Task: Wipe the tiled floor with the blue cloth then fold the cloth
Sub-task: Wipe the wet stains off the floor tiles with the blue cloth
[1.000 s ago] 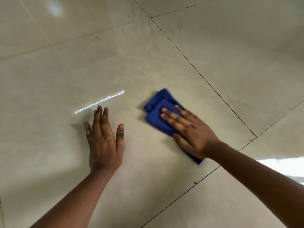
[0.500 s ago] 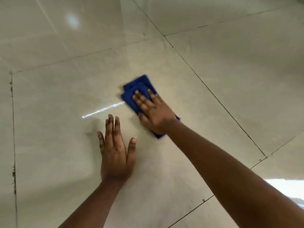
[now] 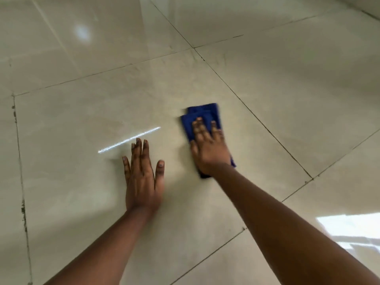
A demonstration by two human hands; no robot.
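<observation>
Wiping stage of the task, seen from your head looking down at the tiled floor (image 3: 287,83). At the far left, dark grout lines (image 3: 19,161) bound the large glossy tile on which both of your hands work; a bright streak of reflected light (image 3: 128,139) lies across it, just beyond your left fingertips. Your left hand (image 3: 143,177) is laid flat, palm down, its fingers (image 3: 139,149) straight and close together with the thumb spread out to the right; it grips nothing and appears to serve as a prop, taking your weight while you lean forward. To its right, near but apart from it, your right hand (image 3: 208,147) presses flat on the blue cloth (image 3: 203,116), fingers extended and slightly splayed rather than curled around the fabric, so the cloth is pinned to the floor by pressure, not pinched. That open-palm hold probably spreads the load over a wide patch, which suits wiping. The cloth sits near the middle of the tile, already doubled into a rough rectangle with two layers offset at its far end; its near corner shows beneath your wrist. The blur over hand and cloth suggests a stroke in progress. Judging by this, wiping is under way and the final fold is not yet begun.
</observation>
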